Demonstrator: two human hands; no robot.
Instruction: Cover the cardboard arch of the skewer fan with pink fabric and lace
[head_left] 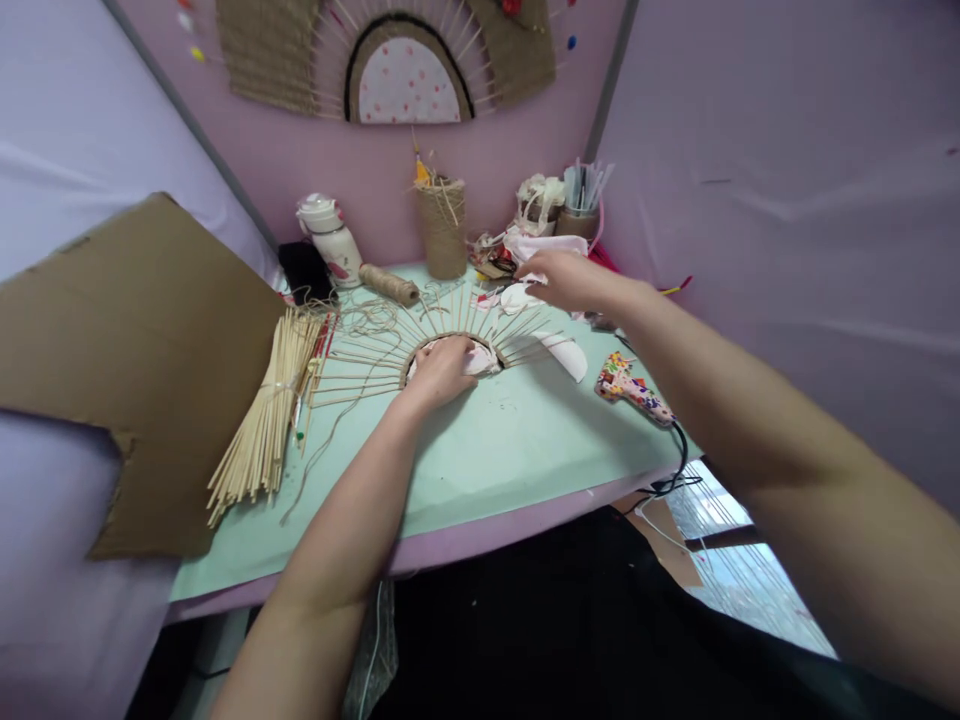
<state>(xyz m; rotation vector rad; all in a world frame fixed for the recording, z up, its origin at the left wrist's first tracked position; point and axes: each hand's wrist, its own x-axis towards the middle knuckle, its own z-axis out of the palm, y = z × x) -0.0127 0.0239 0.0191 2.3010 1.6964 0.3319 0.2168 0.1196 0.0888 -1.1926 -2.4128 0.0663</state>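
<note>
Currently rest the left hand over the white half-circle in the middle of the table, with fingers loosely bent across it; can't tell whether grasping its rim. See thin sticks fanning out from it toward the table's back and left edges. Hold the right hand at the white scraps near the back right corner, with fingers bent downward; can't tell whether clutching anything. Find a white cut-out at the fan's right end and a flowered glue gun near the right edge. Notice bundled sticks and brown cardboard along the left edge, a twine spool and white bottle toward the back.
</note>
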